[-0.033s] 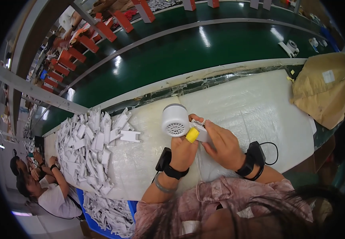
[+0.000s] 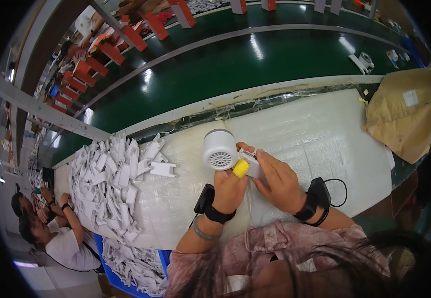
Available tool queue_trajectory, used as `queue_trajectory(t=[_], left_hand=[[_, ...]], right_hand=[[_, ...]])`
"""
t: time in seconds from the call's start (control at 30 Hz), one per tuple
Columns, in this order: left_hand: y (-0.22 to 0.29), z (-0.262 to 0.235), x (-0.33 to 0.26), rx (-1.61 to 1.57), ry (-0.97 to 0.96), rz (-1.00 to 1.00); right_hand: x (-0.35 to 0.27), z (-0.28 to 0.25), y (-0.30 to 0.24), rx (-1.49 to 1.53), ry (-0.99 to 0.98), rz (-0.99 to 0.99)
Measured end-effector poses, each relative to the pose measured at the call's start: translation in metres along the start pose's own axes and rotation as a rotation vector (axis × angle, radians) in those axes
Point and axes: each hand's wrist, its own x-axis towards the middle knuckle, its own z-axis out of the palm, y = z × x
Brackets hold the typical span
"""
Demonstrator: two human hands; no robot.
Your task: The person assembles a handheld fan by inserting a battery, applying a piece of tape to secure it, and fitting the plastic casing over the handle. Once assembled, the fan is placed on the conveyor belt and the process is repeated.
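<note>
A white device like a small hair dryer [image 2: 217, 147], with a round head, a vented grille and a grey rim, is held above the padded table in front of me. My left hand [image 2: 229, 188] is closed round its handle from below, with a yellow wrap [image 2: 241, 168] on the thumb. My right hand [image 2: 281, 182] grips the white handle part [image 2: 254, 170] from the right, fingers along its upper end. Small parts at the handle's open end are partly hidden by my fingers. Both wrists wear black bands.
White plastic shells [image 2: 111, 174] lie heaped at left, above a blue bin [image 2: 101, 248] of similar pieces. Brown paper [image 2: 399, 114] covers the right corner. Beyond the table runs a green conveyor [image 2: 200, 69] carrying white parts [image 2: 362, 63]. Co-workers [image 2: 66, 243] sit at left.
</note>
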Motion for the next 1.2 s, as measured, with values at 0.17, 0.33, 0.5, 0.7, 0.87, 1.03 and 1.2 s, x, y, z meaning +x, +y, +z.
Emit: queue_trajectory(t=[0.17, 0.33, 0.5, 0.7, 0.87, 1.03, 1.2], left_hand=[[-0.005, -0.018, -0.001, 0.144, 0.012, 0.002], [-0.011, -0.024, 0.013, -0.285, 0.053, -0.078], [-0.014, -0.035, 0.016, -0.411, 0.055, -0.085], [-0.012, -0.025, 0.014, -0.28, 0.193, -0.094], [-0.007, -0.02, 0.011, -0.18, 0.214, -0.085], [-0.01, -0.021, 0.011, -0.165, 0.184, -0.085], [-0.014, -0.023, 0.011, -0.218, 0.176, -0.076]], right_hand=[[-0.003, 0.005, 0.0, 0.085, -0.136, 0.114], [0.002, 0.001, 0.0, 0.13, -0.285, 0.234], [0.009, 0.004, -0.002, 0.375, -0.398, 0.446], [0.006, 0.006, -0.004, 0.547, -0.405, 0.539], [0.004, 0.006, -0.005, 0.561, -0.401, 0.552], [0.007, 0.002, -0.013, 0.427, -0.393, 0.512], [0.005, 0.004, -0.011, 0.371, -0.373, 0.485]])
